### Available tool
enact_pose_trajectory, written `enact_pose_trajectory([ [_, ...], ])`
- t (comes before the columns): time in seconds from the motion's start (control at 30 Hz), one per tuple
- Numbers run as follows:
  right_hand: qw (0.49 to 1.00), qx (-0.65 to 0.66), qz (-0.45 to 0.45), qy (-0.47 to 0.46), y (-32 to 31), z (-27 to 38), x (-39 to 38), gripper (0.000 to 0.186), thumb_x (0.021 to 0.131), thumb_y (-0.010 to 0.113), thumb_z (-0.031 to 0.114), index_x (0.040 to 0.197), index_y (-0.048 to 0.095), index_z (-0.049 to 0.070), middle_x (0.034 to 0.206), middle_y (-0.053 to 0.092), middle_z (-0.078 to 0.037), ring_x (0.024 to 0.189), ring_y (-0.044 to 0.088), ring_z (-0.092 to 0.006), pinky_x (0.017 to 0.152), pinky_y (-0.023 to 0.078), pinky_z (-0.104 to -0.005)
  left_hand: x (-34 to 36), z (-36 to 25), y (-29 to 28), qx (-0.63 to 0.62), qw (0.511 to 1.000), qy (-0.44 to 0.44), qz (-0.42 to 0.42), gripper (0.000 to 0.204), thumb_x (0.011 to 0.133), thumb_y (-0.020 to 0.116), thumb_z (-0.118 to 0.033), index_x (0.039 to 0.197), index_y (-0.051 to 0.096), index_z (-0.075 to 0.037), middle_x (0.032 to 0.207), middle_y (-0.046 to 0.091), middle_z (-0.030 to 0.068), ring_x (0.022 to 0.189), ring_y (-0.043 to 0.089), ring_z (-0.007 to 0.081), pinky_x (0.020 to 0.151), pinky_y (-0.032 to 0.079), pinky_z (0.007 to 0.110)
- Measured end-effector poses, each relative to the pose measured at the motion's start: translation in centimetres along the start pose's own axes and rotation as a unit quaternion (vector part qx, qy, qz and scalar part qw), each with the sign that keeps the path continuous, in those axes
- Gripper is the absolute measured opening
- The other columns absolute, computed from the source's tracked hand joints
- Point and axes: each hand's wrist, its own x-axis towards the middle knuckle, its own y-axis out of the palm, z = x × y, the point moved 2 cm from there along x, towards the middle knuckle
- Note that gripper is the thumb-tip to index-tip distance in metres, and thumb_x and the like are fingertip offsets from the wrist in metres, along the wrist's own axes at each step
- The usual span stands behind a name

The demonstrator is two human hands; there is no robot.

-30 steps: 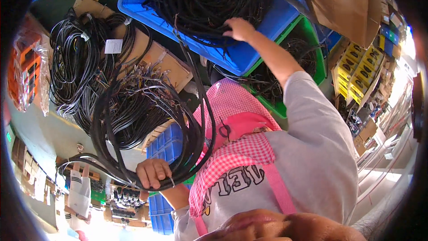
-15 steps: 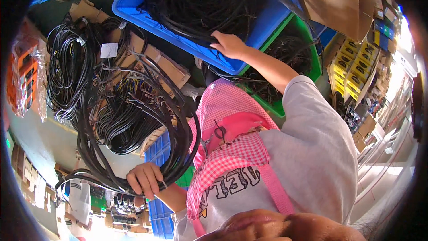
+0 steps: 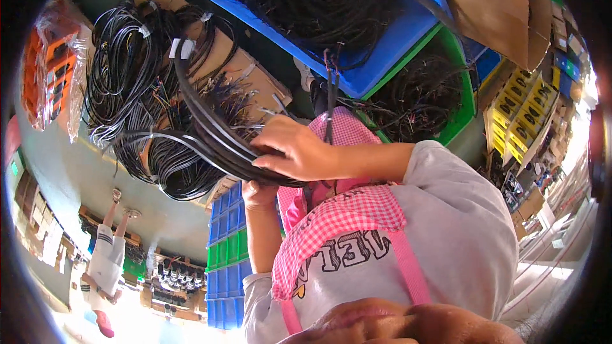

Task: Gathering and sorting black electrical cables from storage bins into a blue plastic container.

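Note:
A thick bundle of black cables (image 3: 213, 129) runs in a curve in front of my body. My left hand (image 3: 258, 194) is closed around it from below, its fingers partly hidden by the bundle. From above, my right hand (image 3: 287, 148) lies over the same bundle with its fingers curled onto it. A few cable ends with stripped wires (image 3: 331, 89) stick out beyond my right wrist. Behind the bundle, coiled black cables (image 3: 118, 83) are heaped on cardboard.
A blue bin (image 3: 223, 0) full of black cables stands ahead, beside a green bin (image 3: 468, 105) with cable scraps. Stacked blue and green crates (image 3: 226, 251) stand at my left side. Orange crates (image 3: 48, 89) are at far left; another person (image 3: 108, 255) is in the background.
My right hand has come back from the blue bin onto the cable bundle. My left hand has moved up and right with the bundle, which now lies closer to my body.

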Motion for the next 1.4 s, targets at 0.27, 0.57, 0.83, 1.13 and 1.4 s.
enact_pose_trajectory([
  [0.27,0.997,-0.053,0.043,-0.037,-1.9,-3.3,2.7,0.022,0.074,0.072,0.024,0.09,0.066,0.009,0.086,0.061,-0.01,0.081,0.057,-0.0251,0.075,0.045,-0.0374,-0.5,0.4,0.2,-0.097,0.974,0.054,0.197,0.067,0.067,0.077,-0.035,0.119,0.041,-0.013,0.093,0.059,0.0058,0.09,0.058,0.0247,0.095,0.04,0.047],
  [0.57,0.819,-0.418,0.163,0.357,-14.0,-29.6,-5.9,0.021,0.083,0.053,0.023,0.093,0.063,0.008,0.086,0.065,-0.017,0.083,0.062,-0.0375,0.074,0.049,-0.0447,-4.4,-6.7,2.0,-0.079,0.938,0.069,0.331,0.044,0.08,0.071,-0.029,0.109,0.041,-0.017,0.077,0.064,0.0,0.064,0.06,0.0154,0.063,0.043,0.032],
  [0.83,0.899,-0.363,0.154,0.192,-15.4,-24.7,-4.6,0.025,0.078,0.059,0.021,0.102,0.061,0.013,0.096,0.063,-0.012,0.086,0.062,-0.0324,0.075,0.049,-0.0444,-7.2,-7.6,2.7,0.064,0.981,0.177,0.048,0.039,0.081,0.068,-0.032,0.103,0.042,-0.014,0.064,0.05,-0.0022,0.059,0.047,0.0145,0.061,0.035,0.032],
  [1.13,0.773,-0.571,0.191,0.198,-18.2,-30.4,0.4,0.042,0.077,0.062,0.017,0.119,0.055,0.018,0.119,0.05,-0.01,0.115,0.046,-0.0302,0.094,0.037,-0.0482,-7.5,-5.5,-0.1,0.073,0.988,0.12,-0.063,0.053,0.075,0.07,-0.037,0.111,0.04,-0.013,0.068,0.05,0.0014,0.064,0.05,0.0173,0.065,0.039,0.036],
  [1.4,0.731,-0.609,0.226,0.209,-18.9,-31.5,0.0,0.043,0.076,0.066,0.022,0.116,0.054,0.012,0.115,0.054,-0.01,0.114,0.048,-0.0291,0.096,0.036,-0.0477,-6.5,-2.6,-2.0,0.002,0.996,0.074,-0.04,0.056,0.078,0.064,-0.039,0.122,0.04,-0.011,0.073,0.049,0.0029,0.068,0.048,0.0188,0.069,0.039,0.037],
])
